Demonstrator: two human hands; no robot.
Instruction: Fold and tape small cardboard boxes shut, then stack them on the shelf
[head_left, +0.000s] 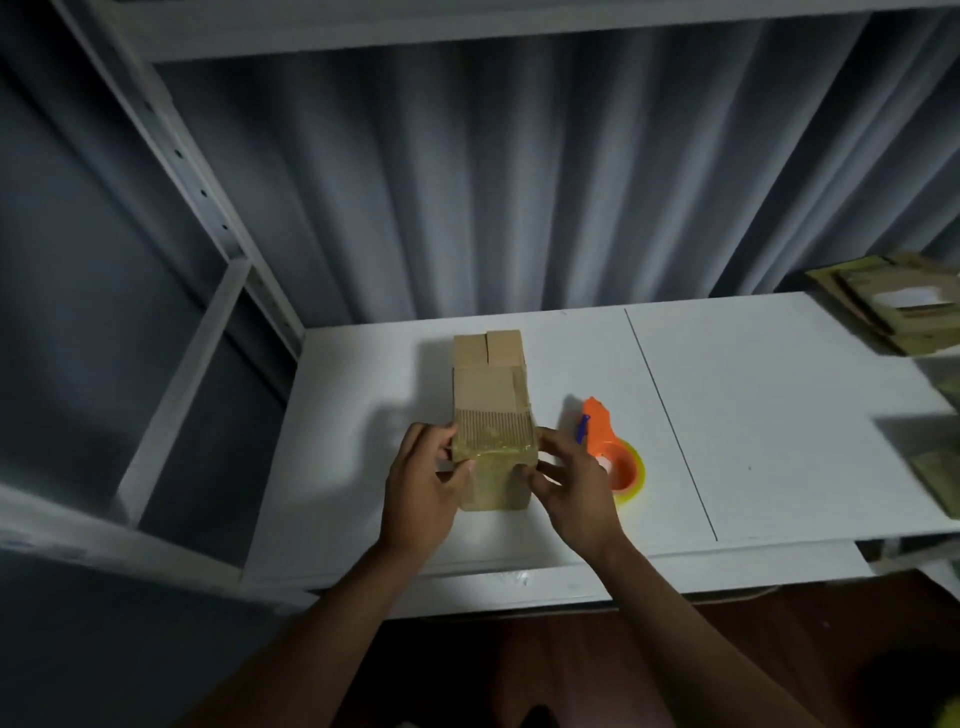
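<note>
A small brown cardboard box (492, 415) stands on the white shelf board (753, 415), its near end covered with shiny clear tape. My left hand (423, 483) grips the box's left near corner, thumb on the taped front. On the right near corner my right hand (569, 483) presses its fingers against the tape. The far end flaps of the box show a seam. An orange tape dispenser (610, 452) with a yellowish roll lies just right of my right hand.
Flattened cardboard pieces (893, 306) lie stacked at the right edge, more at the far right (940, 478). A white metal shelf upright (208, 197) rises at the left. A grey curtain (519, 182) hangs behind the shelf. A dark seam line crosses the board.
</note>
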